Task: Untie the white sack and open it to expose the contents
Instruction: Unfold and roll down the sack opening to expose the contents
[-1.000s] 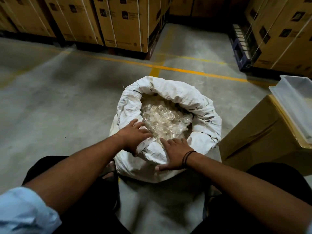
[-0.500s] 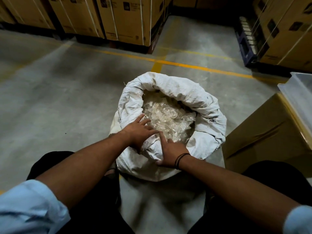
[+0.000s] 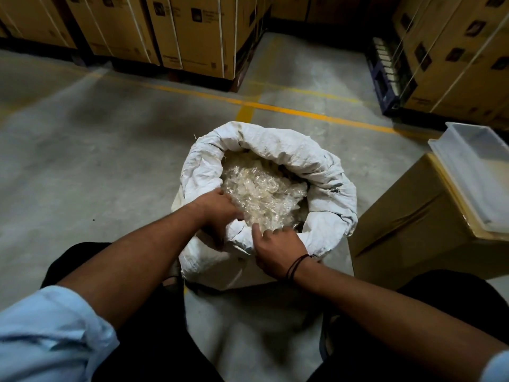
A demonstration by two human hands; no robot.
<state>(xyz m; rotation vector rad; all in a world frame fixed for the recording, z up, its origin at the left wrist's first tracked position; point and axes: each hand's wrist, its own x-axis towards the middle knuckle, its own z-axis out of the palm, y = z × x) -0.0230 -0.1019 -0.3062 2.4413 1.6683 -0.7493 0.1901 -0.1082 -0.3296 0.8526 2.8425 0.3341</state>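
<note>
White sack point(image 3: 311, 172) sits upright on the concrete floor point(image 3: 96, 161), dead centre of the head view, between the person's knees; mouth is open, rim rolled outward and down all the way round; no tie visible on it; contents point(image 3: 261, 194) exposed: a heap of clear, crinkly plastic pieces, filling the sack to just under the rim.

Left hand point(image 3: 217, 208) at 9 o'clock of the mouth; fingers curled over the near-left rim, tips touching the plastic; it grips a fold of the sack cloth, thumb hidden under the roll. Right hand point(image 3: 278, 246) at 6 o'clock of the mouth; palm down on the near rim, fingers spread a little and reaching over the edge to the plastic; pressing on the cloth, but whether it actually pinches a fold I cannot tell. Dark cord bracelet point(image 3: 296, 264) on the right wrist; light blue sleeves rolled up on both arms.

Surroundings: brown carton point(image 3: 407, 216) at 3 o'clock of the sack, just beside it, with a translucent plastic tub point(image 3: 473, 166) lying on top; strapped cartons point(image 3: 192, 31) stacked at 11 to 12 o'clock, well apart from the sack; more of them at 2 o'clock on a dark pallet point(image 3: 382, 75); yellow floor line point(image 3: 303, 113) runs across behind the sack.
</note>
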